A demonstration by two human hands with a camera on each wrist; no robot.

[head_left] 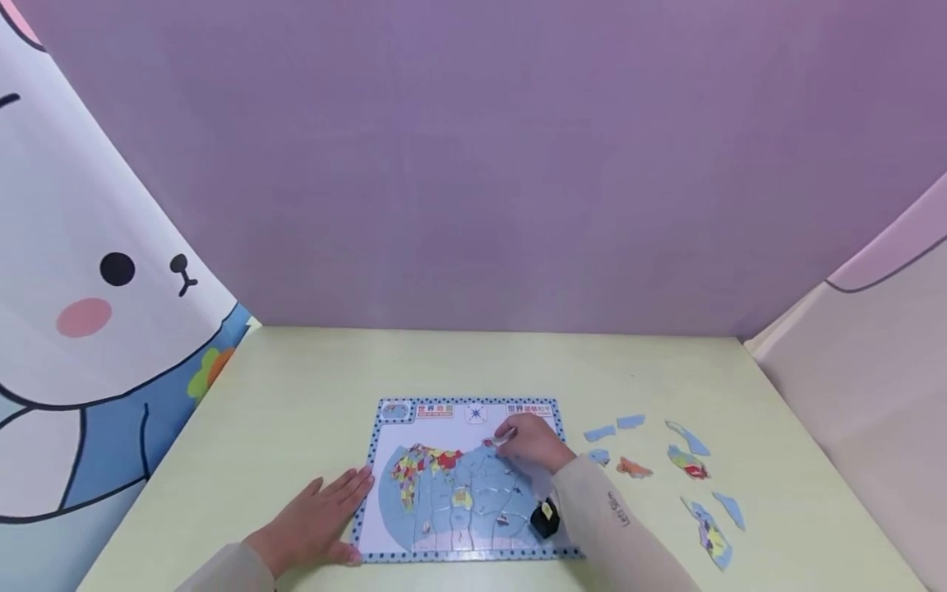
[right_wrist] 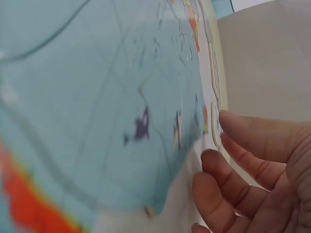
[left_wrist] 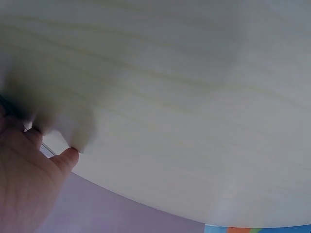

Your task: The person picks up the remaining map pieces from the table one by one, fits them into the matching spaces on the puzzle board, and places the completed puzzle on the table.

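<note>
A world map jigsaw [head_left: 436, 514] lies in its board with a blue dotted border [head_left: 459, 556], joined over its left and middle parts. My left hand [head_left: 318, 520] lies spread on the table, its fingertips on the board's left edge; the left wrist view shows only part of this hand [left_wrist: 36, 170]. Over the upper right of the map, my right hand [head_left: 534, 441] pinches a small pale puzzle piece [head_left: 506, 437] between thumb and fingers. From the right wrist, the curled fingers [right_wrist: 214, 194] appear close to the map's edge, and the piece is hard to make out.
Several loose puzzle pieces lie on the table right of the board, among them an orange one [head_left: 634, 468], a red-and-green one [head_left: 688, 463] and a yellow-and-purple one [head_left: 712, 536]. A black wrist camera [head_left: 545, 520] hangs over the board's lower right. A purple wall [head_left: 488, 205] stands behind the table.
</note>
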